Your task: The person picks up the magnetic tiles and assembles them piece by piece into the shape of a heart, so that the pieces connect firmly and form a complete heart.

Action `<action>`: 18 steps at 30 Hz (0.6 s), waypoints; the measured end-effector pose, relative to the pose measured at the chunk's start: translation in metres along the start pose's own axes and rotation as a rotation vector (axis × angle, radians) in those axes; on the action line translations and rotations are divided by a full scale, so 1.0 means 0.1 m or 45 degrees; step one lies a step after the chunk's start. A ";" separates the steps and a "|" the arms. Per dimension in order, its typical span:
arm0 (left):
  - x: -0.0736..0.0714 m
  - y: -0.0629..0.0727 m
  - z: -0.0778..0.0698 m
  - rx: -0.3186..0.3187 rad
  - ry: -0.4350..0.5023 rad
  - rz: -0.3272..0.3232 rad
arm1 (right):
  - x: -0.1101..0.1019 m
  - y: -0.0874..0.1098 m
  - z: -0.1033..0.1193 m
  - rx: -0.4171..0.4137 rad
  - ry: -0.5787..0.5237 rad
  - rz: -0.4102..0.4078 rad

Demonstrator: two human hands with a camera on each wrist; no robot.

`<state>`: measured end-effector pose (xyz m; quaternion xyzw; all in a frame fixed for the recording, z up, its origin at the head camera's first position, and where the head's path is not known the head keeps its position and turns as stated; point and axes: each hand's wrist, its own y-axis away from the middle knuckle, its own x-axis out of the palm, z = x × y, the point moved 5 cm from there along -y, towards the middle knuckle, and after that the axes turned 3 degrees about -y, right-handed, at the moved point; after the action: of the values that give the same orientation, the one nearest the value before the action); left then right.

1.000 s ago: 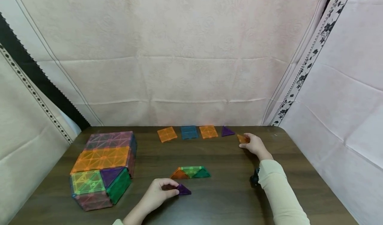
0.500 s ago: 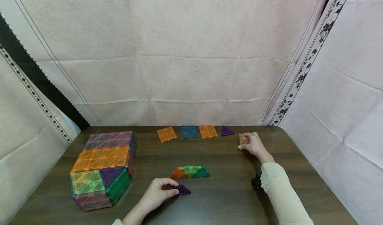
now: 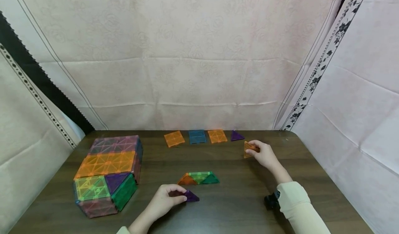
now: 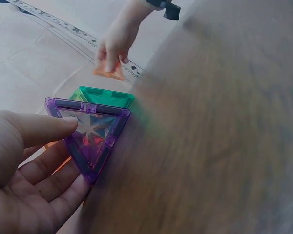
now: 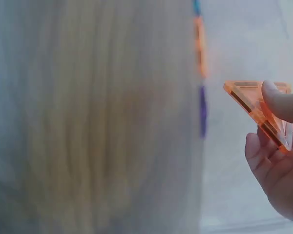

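Observation:
My left hand pinches a purple triangular magnetic tile between thumb and fingers, low at the front of the table. Just beyond that tile stands a small row of joined triangle tiles: an orange one, a light green one and a dark green one. Farther back on the right, my right hand grips an orange triangular magnetic tile, thumb on its face and fingers behind. In the head view the fingers cover part of this orange tile.
A box built of coloured magnetic tiles stands at the left. Along the table's back edge lie an orange square, a blue square, another orange square and a purple triangle. Pale cloth hangs behind the table.
The right hand has turned the orange triangle and brought it slightly left and toward the front, so more of it shows. The left hand and its purple tile have stayed in place.

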<state>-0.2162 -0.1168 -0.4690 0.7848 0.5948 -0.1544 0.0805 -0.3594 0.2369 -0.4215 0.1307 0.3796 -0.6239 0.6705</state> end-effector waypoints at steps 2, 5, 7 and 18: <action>0.00 0.00 0.00 -0.003 0.000 0.000 | 0.02 0.07 0.14 -0.013 -0.066 0.017; -0.01 0.00 -0.01 -0.003 -0.002 -0.004 | 0.06 0.18 0.33 -0.043 -0.171 0.046; -0.01 0.00 -0.01 -0.004 -0.003 -0.008 | 0.10 0.25 0.45 -0.067 -0.219 0.065; 0.00 0.00 -0.01 -0.020 -0.005 -0.001 | 0.51 0.61 1.00 -0.335 -0.401 0.313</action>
<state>-0.2162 -0.1168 -0.4684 0.7835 0.5963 -0.1512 0.0878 -0.2707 0.1461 -0.4063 -0.0115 0.3294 -0.4955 0.8036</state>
